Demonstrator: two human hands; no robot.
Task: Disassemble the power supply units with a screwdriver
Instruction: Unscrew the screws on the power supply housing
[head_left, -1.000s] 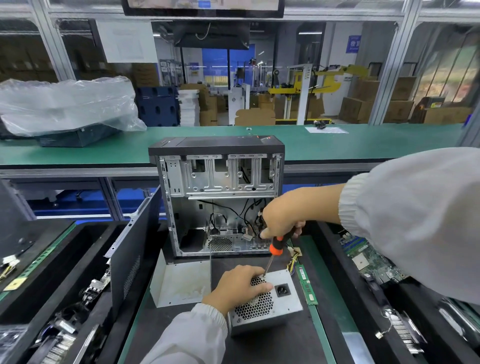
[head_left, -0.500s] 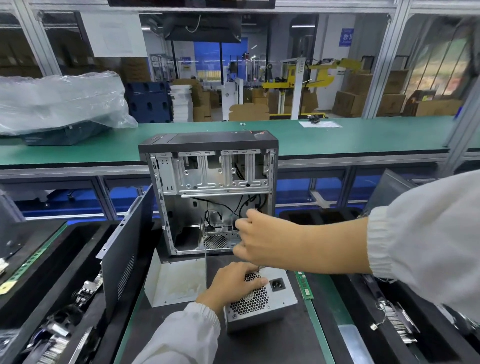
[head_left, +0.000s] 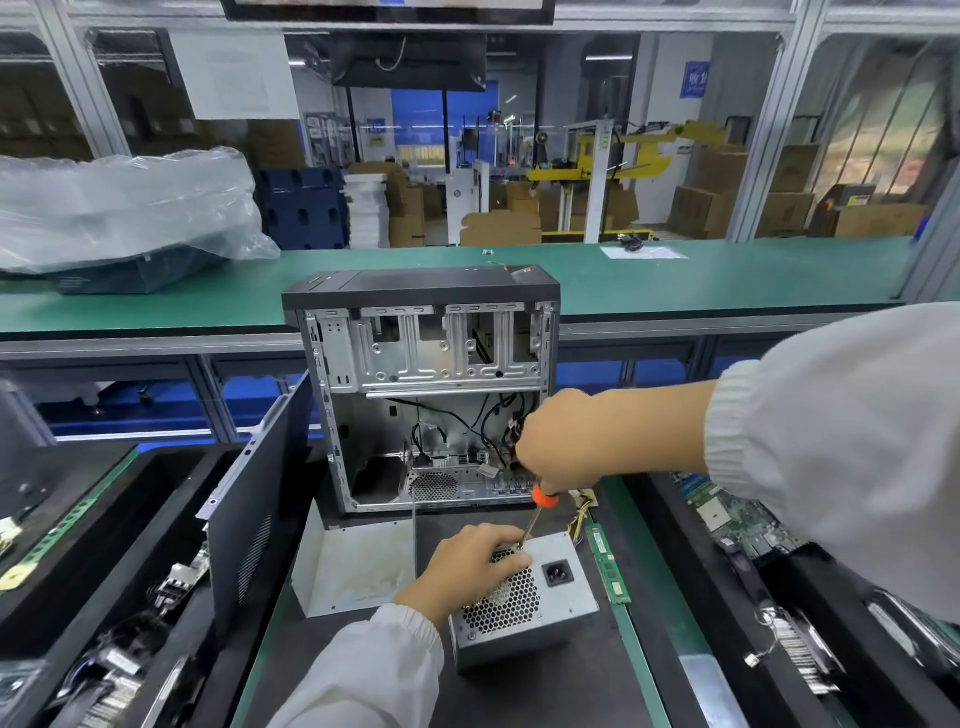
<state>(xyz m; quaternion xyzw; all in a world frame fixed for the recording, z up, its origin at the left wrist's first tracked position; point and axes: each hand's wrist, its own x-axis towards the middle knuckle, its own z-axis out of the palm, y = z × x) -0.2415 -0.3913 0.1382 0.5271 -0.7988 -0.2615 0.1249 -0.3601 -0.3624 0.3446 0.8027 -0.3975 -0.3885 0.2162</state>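
**Head view: screwdriver tip on a power supply held flat on the desk**

Head camera looks down on a long green desk (head_left: 675, 280) running across the back, with a dark mat in front of it where the work sits. An open computer case (head_left: 421, 395) stands upright on the mat, its side off, showing bare metal bays above and loose black cables below. Leaning just left of it is a dark side panel (head_left: 249, 514), and a pale metal sheet (head_left: 358, 566) lies flat at the case's foot. Black bins (head_left: 104, 561) flank the mat on both sides, filled with parts; a green circuit board (head_left: 737, 514) shows in the right one.

Near the front of the mat lies the power supply (head_left: 540, 603), a grey metal box with its honeycomb fan grille and black socket facing up. The left hand (head_left: 467, 566) rests on its top left corner, fingers curled over the edge, holding it down. The right hand (head_left: 561, 441) grips the orange-collared screwdriver (head_left: 535, 514), whose shaft slants down to the box's far edge; the tip seems to sit on a screw there, though the left fingers partly hide it. A green memory stick (head_left: 608, 566) lies just right of the box.
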